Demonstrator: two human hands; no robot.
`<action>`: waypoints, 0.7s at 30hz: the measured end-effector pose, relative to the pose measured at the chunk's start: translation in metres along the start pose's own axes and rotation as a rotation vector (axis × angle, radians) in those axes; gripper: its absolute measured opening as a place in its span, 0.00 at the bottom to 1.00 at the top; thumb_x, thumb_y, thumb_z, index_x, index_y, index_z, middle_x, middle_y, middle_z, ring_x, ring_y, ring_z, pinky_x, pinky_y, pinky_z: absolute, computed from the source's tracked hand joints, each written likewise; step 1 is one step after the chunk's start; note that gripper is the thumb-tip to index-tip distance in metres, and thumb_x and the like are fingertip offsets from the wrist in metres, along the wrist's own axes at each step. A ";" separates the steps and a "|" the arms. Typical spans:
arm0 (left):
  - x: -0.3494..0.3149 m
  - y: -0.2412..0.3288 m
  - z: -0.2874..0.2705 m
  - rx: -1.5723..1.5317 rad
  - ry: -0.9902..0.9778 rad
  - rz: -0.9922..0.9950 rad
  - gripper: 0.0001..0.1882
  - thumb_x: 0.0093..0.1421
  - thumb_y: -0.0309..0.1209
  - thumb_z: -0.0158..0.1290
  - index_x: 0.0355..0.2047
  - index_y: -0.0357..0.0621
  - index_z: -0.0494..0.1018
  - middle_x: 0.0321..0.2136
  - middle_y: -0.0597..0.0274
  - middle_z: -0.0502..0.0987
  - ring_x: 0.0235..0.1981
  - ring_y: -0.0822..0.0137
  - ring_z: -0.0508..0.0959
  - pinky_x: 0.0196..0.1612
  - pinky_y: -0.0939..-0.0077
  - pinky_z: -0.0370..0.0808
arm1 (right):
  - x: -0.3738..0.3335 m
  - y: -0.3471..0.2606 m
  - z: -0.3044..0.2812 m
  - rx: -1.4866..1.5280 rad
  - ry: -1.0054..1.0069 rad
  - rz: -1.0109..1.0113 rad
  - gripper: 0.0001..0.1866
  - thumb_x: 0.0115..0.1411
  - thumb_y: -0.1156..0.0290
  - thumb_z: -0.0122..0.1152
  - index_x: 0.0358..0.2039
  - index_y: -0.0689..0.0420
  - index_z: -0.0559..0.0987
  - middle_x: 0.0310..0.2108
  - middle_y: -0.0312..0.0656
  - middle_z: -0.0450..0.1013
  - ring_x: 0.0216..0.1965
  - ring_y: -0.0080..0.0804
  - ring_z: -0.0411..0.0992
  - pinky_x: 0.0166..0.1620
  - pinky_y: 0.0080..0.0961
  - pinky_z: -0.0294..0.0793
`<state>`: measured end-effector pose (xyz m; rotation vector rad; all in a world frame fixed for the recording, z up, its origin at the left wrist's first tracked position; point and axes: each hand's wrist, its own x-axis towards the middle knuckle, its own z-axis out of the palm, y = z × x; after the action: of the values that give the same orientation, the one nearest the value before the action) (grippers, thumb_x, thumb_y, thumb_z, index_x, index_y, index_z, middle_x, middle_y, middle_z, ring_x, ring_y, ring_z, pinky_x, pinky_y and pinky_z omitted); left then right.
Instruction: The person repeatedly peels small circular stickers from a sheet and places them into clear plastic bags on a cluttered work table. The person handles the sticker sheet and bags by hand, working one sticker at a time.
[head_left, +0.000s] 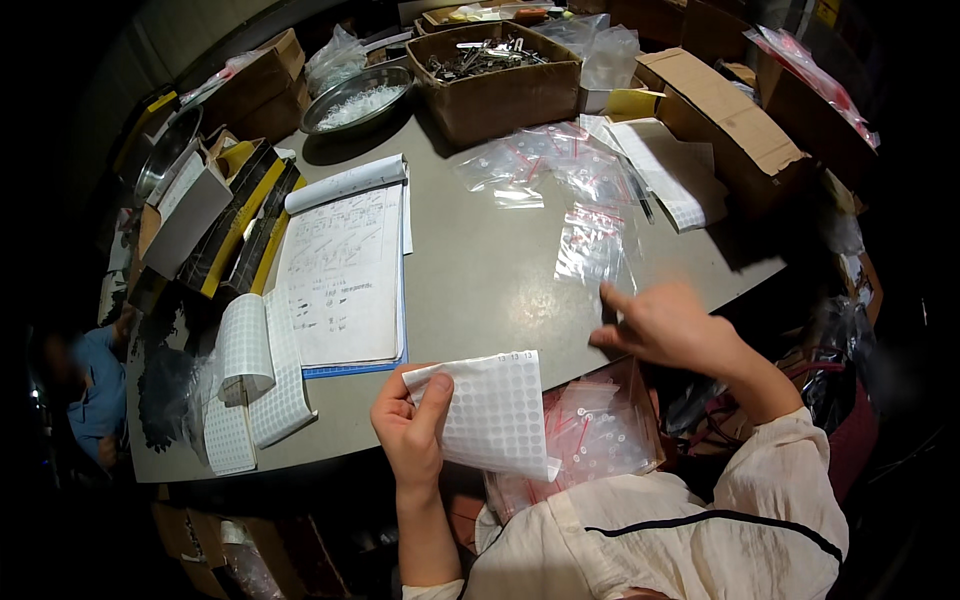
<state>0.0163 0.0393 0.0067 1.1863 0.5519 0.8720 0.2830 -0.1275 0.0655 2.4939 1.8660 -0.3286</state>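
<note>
My left hand (415,425) grips a white sheet of round stickers (495,415), thumb on top, above the table's near edge. My right hand (665,325) is over the table to the right, slightly blurred. Its index finger and thumb are apart, and I see nothing held between them; a small sticker on a fingertip would be too small to tell. Just beyond the index fingertip lies a clear zip bag (585,250) with a red strip. More such bags (545,155) overlap behind it, some with small round labels. Below the sheet, a box (650,425) holds several labelled bags (595,430).
An open notebook (345,270) and more sticker sheets (270,390) lie at left. A carton of metal parts (495,75) and a metal bowl of small white pieces (360,105) stand behind. Papers and a pen (640,195) lie right. Another person (95,385) is far left.
</note>
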 end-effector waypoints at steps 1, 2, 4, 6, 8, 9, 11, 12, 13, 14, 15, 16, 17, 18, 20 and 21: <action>0.001 0.000 0.000 -0.013 0.010 -0.010 0.07 0.64 0.25 0.60 0.39 0.33 0.77 0.30 0.66 0.79 0.30 0.80 0.74 0.35 0.87 0.68 | -0.007 -0.001 0.003 0.032 -0.020 -0.106 0.31 0.66 0.47 0.61 0.53 0.64 0.75 0.18 0.53 0.73 0.22 0.57 0.75 0.28 0.46 0.72; 0.000 -0.001 0.000 -0.025 0.019 -0.021 0.07 0.64 0.26 0.60 0.39 0.33 0.77 0.30 0.66 0.79 0.30 0.80 0.74 0.35 0.88 0.68 | -0.014 -0.010 -0.002 0.044 -0.027 -0.151 0.29 0.65 0.48 0.61 0.51 0.63 0.77 0.19 0.52 0.74 0.24 0.55 0.76 0.29 0.45 0.72; 0.000 -0.002 0.001 -0.042 0.034 -0.031 0.07 0.64 0.26 0.60 0.39 0.33 0.77 0.30 0.66 0.79 0.30 0.80 0.73 0.35 0.88 0.67 | -0.017 -0.011 -0.006 0.145 -0.123 -0.222 0.27 0.66 0.49 0.61 0.50 0.62 0.77 0.24 0.49 0.77 0.29 0.52 0.77 0.32 0.43 0.74; -0.001 -0.001 0.001 -0.049 0.046 -0.021 0.08 0.64 0.26 0.60 0.39 0.33 0.77 0.30 0.66 0.79 0.30 0.80 0.73 0.35 0.88 0.67 | -0.008 -0.003 -0.018 0.358 -0.099 -0.234 0.22 0.67 0.54 0.61 0.50 0.61 0.77 0.31 0.48 0.77 0.35 0.49 0.76 0.38 0.40 0.74; -0.001 0.000 0.000 -0.044 0.034 -0.015 0.08 0.64 0.26 0.60 0.39 0.33 0.77 0.31 0.66 0.79 0.30 0.80 0.73 0.35 0.88 0.67 | 0.012 0.024 0.008 0.448 0.202 -0.311 0.13 0.62 0.70 0.63 0.45 0.61 0.76 0.35 0.49 0.75 0.39 0.48 0.74 0.43 0.38 0.74; 0.000 0.001 0.001 -0.041 0.026 -0.009 0.08 0.64 0.26 0.60 0.39 0.33 0.77 0.31 0.66 0.79 0.30 0.80 0.74 0.36 0.87 0.68 | 0.021 0.033 0.010 0.420 0.201 -0.284 0.11 0.61 0.72 0.62 0.42 0.61 0.75 0.35 0.50 0.74 0.39 0.50 0.74 0.43 0.39 0.74; 0.001 0.000 0.000 -0.036 0.023 -0.005 0.08 0.64 0.26 0.60 0.39 0.33 0.77 0.31 0.65 0.79 0.31 0.80 0.74 0.36 0.87 0.68 | 0.030 0.037 0.016 0.327 0.219 -0.251 0.10 0.59 0.74 0.63 0.39 0.62 0.74 0.35 0.50 0.74 0.40 0.52 0.74 0.43 0.42 0.73; 0.001 0.000 0.000 -0.034 0.024 -0.003 0.08 0.64 0.26 0.60 0.39 0.33 0.77 0.31 0.65 0.79 0.31 0.80 0.74 0.36 0.87 0.69 | 0.033 0.035 0.018 0.261 0.240 -0.244 0.10 0.58 0.74 0.63 0.38 0.62 0.73 0.35 0.51 0.74 0.40 0.52 0.73 0.42 0.42 0.73; 0.001 0.000 -0.001 -0.042 0.022 -0.003 0.08 0.64 0.26 0.60 0.39 0.33 0.77 0.31 0.65 0.79 0.31 0.79 0.74 0.36 0.87 0.69 | 0.035 0.032 0.018 0.196 0.260 -0.237 0.10 0.58 0.75 0.63 0.37 0.62 0.72 0.35 0.51 0.75 0.40 0.53 0.73 0.42 0.43 0.73; 0.001 0.000 -0.001 -0.048 0.021 -0.009 0.07 0.64 0.26 0.60 0.39 0.33 0.77 0.31 0.65 0.79 0.31 0.79 0.75 0.37 0.86 0.69 | 0.036 0.030 0.020 0.135 0.287 -0.215 0.11 0.57 0.74 0.64 0.37 0.62 0.72 0.35 0.51 0.75 0.40 0.54 0.73 0.42 0.44 0.73; 0.000 -0.001 -0.001 -0.055 0.020 -0.015 0.07 0.64 0.25 0.60 0.39 0.33 0.77 0.31 0.65 0.80 0.31 0.79 0.75 0.37 0.86 0.69 | 0.036 0.028 0.021 0.075 0.313 -0.192 0.12 0.57 0.73 0.65 0.37 0.62 0.72 0.35 0.51 0.75 0.40 0.55 0.73 0.42 0.45 0.73; 0.000 -0.001 0.001 -0.062 0.034 -0.007 0.07 0.64 0.25 0.60 0.39 0.33 0.77 0.31 0.65 0.79 0.31 0.79 0.75 0.37 0.86 0.69 | 0.036 0.028 0.023 0.014 0.340 -0.168 0.12 0.57 0.73 0.66 0.37 0.62 0.72 0.34 0.52 0.75 0.40 0.56 0.73 0.42 0.45 0.73; 0.000 -0.001 0.003 -0.071 0.042 0.000 0.07 0.64 0.25 0.60 0.39 0.33 0.77 0.31 0.66 0.79 0.30 0.79 0.75 0.36 0.86 0.69 | 0.036 0.030 0.021 0.007 0.304 -0.119 0.15 0.57 0.69 0.67 0.37 0.62 0.71 0.34 0.52 0.75 0.40 0.56 0.73 0.42 0.45 0.73; 0.000 -0.001 0.004 -0.080 0.050 0.007 0.07 0.64 0.25 0.60 0.39 0.33 0.77 0.31 0.66 0.79 0.30 0.79 0.75 0.36 0.86 0.69 | 0.036 0.035 0.018 -0.001 0.268 -0.069 0.17 0.57 0.66 0.69 0.37 0.63 0.71 0.34 0.53 0.75 0.40 0.57 0.73 0.42 0.45 0.73; 0.000 -0.002 0.000 -0.080 0.031 -0.002 0.07 0.64 0.25 0.60 0.38 0.33 0.77 0.30 0.66 0.79 0.30 0.79 0.75 0.36 0.86 0.69 | 0.030 0.037 0.011 0.025 0.150 -0.060 0.22 0.56 0.59 0.71 0.38 0.63 0.72 0.34 0.53 0.75 0.41 0.58 0.74 0.42 0.46 0.73; -0.001 -0.002 -0.002 -0.078 0.031 -0.004 0.07 0.64 0.25 0.60 0.38 0.33 0.77 0.29 0.66 0.79 0.30 0.79 0.75 0.35 0.86 0.69 | 0.023 0.032 0.004 0.058 0.066 -0.110 0.25 0.56 0.55 0.72 0.38 0.63 0.72 0.34 0.53 0.75 0.41 0.58 0.74 0.42 0.46 0.73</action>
<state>0.0146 0.0396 0.0042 1.1021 0.5400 0.9024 0.3188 -0.1158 0.0537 2.4728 2.0521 -0.3101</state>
